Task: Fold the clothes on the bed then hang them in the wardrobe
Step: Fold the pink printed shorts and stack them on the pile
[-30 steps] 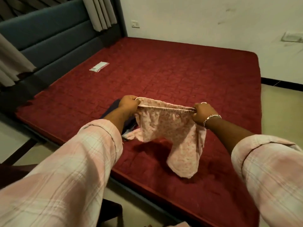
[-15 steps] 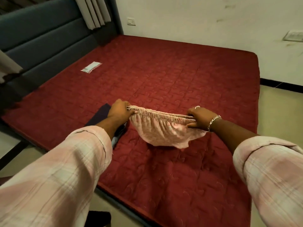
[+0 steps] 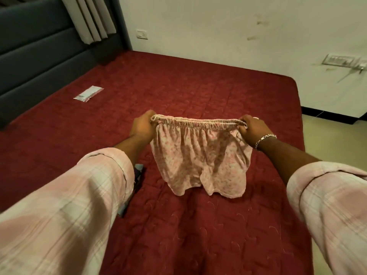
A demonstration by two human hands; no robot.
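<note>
a dark padded headboard (image 3: 39, 56) is seen at the far left, with pleated curtains (image 3: 91, 18) hanging beside it. a small silvery packet (image 3: 88, 93) lies flat on the red quilted mattress of the bed (image 3: 198, 86), near the headboard and well apart from the hands.

a pink plaid sleeve (image 3: 69, 205) covers the left forearm. just beside and partly under this sleeve, a dark folded garment (image 3: 138, 176) is seen on the bed; most of it is hidden by the arm, so its kind cannot be told.

the left hand (image 3: 143, 127) is held above the bed with its fingers (image 3: 153, 118) curled round the left end of the elastic waistband. the pink floral shorts (image 3: 200, 161) are held up between the two hands, waistband stretched level, both leg openings hanging down; whether the hems touch the mattress cannot be told. a shadow is cast on the bed beneath them.

the right hand (image 3: 252, 130) grips the right end of the waistband, fingers (image 3: 242, 127) closed over the gathered fabric. a silver chain bracelet (image 3: 265, 140) is worn at the right wrist, and a ring is partly visible on that hand. the right forearm is covered by a matching plaid sleeve (image 3: 327, 205).

on the white wall (image 3: 218, 26) a socket (image 3: 142, 34) is noted beside the curtains and a switch plate (image 3: 337, 60) at the far right. pale floor (image 3: 335, 139) is seen right of the bed.
</note>
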